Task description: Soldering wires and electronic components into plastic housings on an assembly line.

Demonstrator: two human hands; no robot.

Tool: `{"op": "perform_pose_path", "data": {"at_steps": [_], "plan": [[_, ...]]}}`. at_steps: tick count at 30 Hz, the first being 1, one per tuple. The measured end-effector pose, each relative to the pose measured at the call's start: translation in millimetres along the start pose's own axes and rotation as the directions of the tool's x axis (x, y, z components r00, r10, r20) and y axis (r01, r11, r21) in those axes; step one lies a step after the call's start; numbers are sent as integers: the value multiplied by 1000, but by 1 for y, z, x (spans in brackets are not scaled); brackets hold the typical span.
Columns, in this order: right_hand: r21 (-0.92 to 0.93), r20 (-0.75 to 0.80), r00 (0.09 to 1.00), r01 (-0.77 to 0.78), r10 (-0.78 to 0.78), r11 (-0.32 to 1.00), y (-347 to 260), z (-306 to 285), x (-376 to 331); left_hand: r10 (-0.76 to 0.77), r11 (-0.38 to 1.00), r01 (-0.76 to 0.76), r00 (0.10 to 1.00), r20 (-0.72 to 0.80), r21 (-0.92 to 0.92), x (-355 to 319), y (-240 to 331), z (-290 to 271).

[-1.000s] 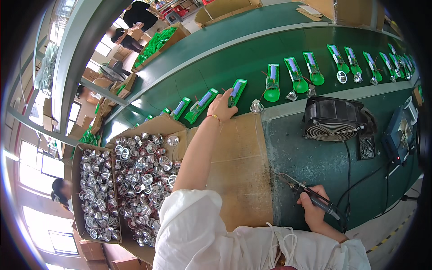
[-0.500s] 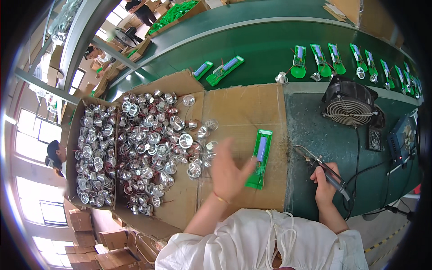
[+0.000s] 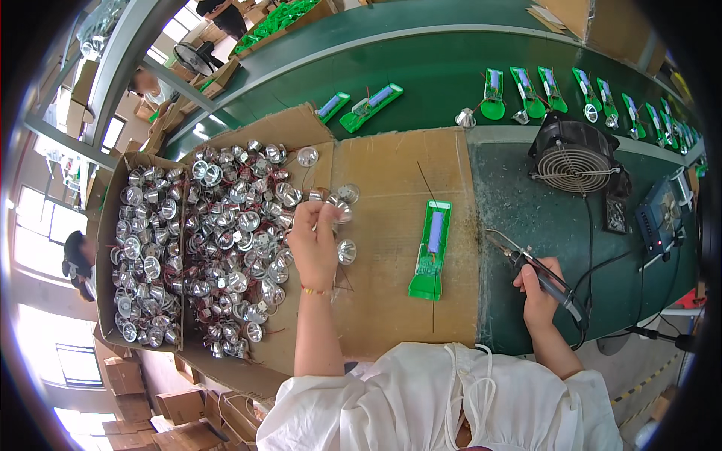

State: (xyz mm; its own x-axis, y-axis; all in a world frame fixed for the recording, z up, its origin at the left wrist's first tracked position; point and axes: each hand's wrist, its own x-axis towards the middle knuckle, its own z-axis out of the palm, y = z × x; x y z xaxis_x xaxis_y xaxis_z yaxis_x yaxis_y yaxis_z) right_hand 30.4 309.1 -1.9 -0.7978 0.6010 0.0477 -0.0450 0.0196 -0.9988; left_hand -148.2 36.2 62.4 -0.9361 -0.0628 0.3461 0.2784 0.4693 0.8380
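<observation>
Gone from beside the green circuit board point(image 3: 432, 248), her left hand point(image 3: 314, 244) now pinches a silver reflector point(image 3: 340, 213) at the pile's edge. That board lies lengthwise toward her, right of this hand, nearer the right hand point(image 3: 538, 295) gripping a soldering iron point(image 3: 535, 269). More green boards point(image 3: 370, 106) line the belt.

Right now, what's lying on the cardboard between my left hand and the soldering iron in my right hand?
In the head view, a green circuit board lies between the left hand and the soldering iron, with one loose silver reflector cup beside the hand.
</observation>
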Motion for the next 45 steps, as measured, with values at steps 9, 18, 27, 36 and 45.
{"op": "perform_pose_path", "data": {"at_steps": [9,18,27,36,45], "plan": [[62,165,986,22,-32,998,-17,17,-21,-322,916,400,787,526,-39,-90,19,17],[46,144,988,46,-52,998,-3,15,-28,84,989,-129,886,455,69,-105,2,32],[37,104,991,78,-81,996,2,17,-19,65,995,-91,920,386,50,-104,4,50],[64,-15,1000,21,-20,998,10,17,-11,105,991,-128,934,341,46,-85,1,76],[101,-14,997,-68,70,993,9,16,-10,178,975,-206,947,266,80,-85,-9,91]]}}
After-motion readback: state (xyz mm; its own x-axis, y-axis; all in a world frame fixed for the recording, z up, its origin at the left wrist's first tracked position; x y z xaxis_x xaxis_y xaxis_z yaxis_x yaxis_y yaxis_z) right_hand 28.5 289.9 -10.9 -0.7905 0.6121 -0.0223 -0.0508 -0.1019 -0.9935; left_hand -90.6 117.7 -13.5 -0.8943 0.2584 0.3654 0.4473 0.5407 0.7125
